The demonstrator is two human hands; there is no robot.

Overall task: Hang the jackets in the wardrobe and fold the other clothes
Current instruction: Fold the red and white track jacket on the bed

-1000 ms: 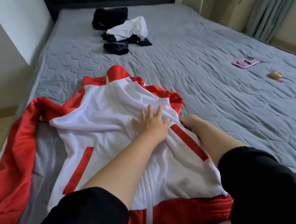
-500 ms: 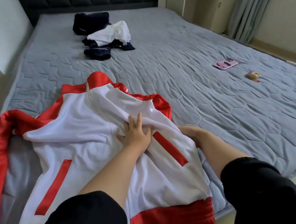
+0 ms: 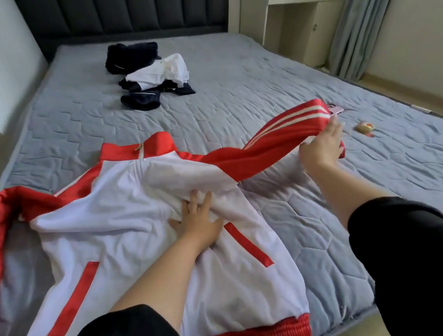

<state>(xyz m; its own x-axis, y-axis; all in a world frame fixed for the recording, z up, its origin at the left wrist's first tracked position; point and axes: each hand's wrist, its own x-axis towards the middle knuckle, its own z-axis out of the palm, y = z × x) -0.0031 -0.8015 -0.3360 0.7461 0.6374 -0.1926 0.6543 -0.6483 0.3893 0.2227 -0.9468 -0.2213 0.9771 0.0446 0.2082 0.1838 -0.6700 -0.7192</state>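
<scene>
A white and red zip jacket [image 3: 129,231] lies front up on the near part of the grey bed [image 3: 261,88]. My left hand [image 3: 197,219] presses flat on its chest with straight, spread fingers. My right hand [image 3: 321,146] grips the end of the jacket's red striped right sleeve [image 3: 274,141] and holds it stretched out to the right, a little above the bed. The other red sleeve trails off at the left edge. A pile of dark blue and white clothes [image 3: 149,74] sits farther up the bed.
A pink phone [image 3: 335,108] and a small yellow-red object [image 3: 365,127] lie on the bed beyond my right hand. A dark padded headboard [image 3: 124,12] stands at the back, a cream desk [image 3: 299,6] and grey curtain [image 3: 352,19] at the right, a white wall at the left.
My right hand has pulled the red sleeve out from beside the jacket and drawn it up and to the right. My left hand stays pressed on the chest. The view lifted towards the headboard.
</scene>
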